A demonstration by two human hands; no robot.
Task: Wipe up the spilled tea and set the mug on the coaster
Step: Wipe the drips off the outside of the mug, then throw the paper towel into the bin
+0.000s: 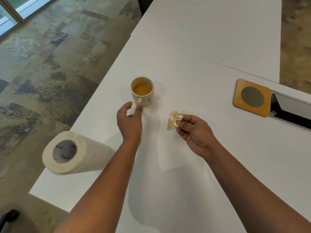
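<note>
I can read "GAM" inside the core of the paper towel roll [67,153], lying at the table's [210,47] left edge. The mug [142,91] stands upright mid-surface, handle toward me. My left hand [129,121] is spread, index fingertip touching the handle. My right hand [193,130] pinches a tea-stained tissue wad [173,121]. The coaster [252,97] sits near the right edge.
</note>
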